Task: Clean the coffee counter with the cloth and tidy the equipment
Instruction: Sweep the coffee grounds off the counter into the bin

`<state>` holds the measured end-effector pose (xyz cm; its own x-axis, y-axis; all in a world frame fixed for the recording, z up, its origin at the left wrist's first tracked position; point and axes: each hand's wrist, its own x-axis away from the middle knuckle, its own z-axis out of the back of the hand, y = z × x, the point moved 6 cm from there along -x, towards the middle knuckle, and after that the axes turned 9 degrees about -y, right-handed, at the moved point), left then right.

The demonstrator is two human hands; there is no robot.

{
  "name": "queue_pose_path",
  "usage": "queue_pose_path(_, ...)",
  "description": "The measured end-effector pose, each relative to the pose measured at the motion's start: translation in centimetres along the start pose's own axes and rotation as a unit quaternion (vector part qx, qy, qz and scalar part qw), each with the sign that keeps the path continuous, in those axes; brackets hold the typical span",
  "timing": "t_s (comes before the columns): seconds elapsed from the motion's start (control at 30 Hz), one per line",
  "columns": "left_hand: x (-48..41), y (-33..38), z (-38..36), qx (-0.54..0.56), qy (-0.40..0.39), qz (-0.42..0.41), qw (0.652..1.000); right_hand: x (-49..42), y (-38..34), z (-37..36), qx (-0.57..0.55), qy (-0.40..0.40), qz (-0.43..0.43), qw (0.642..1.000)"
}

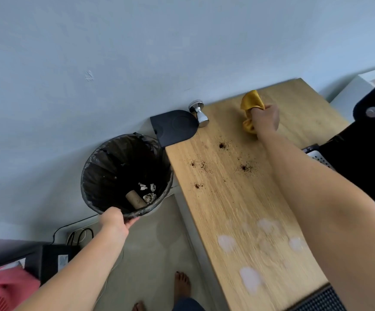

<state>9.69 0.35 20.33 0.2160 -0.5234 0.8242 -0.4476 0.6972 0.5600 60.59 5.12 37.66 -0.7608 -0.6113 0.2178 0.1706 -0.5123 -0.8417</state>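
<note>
A wooden counter [233, 198] carries several small piles of dark coffee grounds [222, 145] across its middle and pale smears [227, 242] nearer me. My right hand [266, 118] is closed around a bunched yellow cloth [250, 103] at the counter's far end. My left hand [114, 219] grips the near rim of a black-lined waste bin [92, 176], held beside the counter's left edge. A chrome tamper [199, 113] lies tipped at the far left corner, next to a black tamping mat [174, 127] that overhangs the edge.
A black coffee machine [370, 140] with a perforated drip tray [320, 159] stands at the right. The bin holds a cardboard tube and crumpled paper. Cables and a black box [54, 257] sit on the floor at left. My bare feet [182, 286] stand below the counter.
</note>
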Motion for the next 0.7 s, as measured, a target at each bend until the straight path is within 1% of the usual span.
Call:
queue_pose_path(0.1,-0.5,0.0,0.4,-0.003,0.004,0.005,1.000,2.4,0.8,2.3,-0.099,0.016,-0.018,0.995)
queue_pose_path(0.17,-1.2,0.2,0.6,-0.010,0.004,0.006,1.000,4.2,1.1,3.5,-0.140,0.014,-0.030,0.990)
queue_pose_path(0.23,-1.3,0.4,1.1,-0.013,-0.005,0.006,1.000,6.2,1.3,4.6,-0.144,0.024,-0.018,0.989)
queue_pose_path(0.3,-1.1,0.7,1.6,-0.024,-0.012,0.000,1.000,8.1,1.2,5.8,-0.118,0.042,-0.008,0.992)
queue_pose_path(0.37,-0.6,0.9,2.2,-0.037,-0.023,-0.001,0.999,10.0,1.2,6.7,-0.051,0.062,0.010,0.997)
queue_pose_path(0.4,-0.5,1.0,2.4,-0.041,-0.028,-0.001,0.999,10.9,1.0,6.9,0.002,0.065,0.026,0.998)
queue_pose_path(0.43,-0.5,1.0,2.7,-0.048,-0.031,0.000,0.998,11.8,0.9,7.1,0.069,0.069,0.044,0.994)
queue_pose_path(0.5,-0.3,1.1,3.3,-0.057,-0.031,0.001,0.998,13.4,0.8,6.7,0.203,0.062,0.063,0.975)
queue_pose_path(0.57,0.0,1.0,3.8,-0.068,-0.038,0.000,0.997,14.1,1.7,5.0,0.300,0.020,0.042,0.953)
queue_pose_path(0.63,0.7,1.0,4.1,-0.081,-0.050,-0.009,0.995,14.6,3.5,2.7,0.348,-0.044,0.020,0.936)
queue_pose_path(0.7,1.4,1.0,4.3,-0.092,-0.054,-0.020,0.994,14.6,5.8,0.4,0.377,-0.106,0.035,0.919)
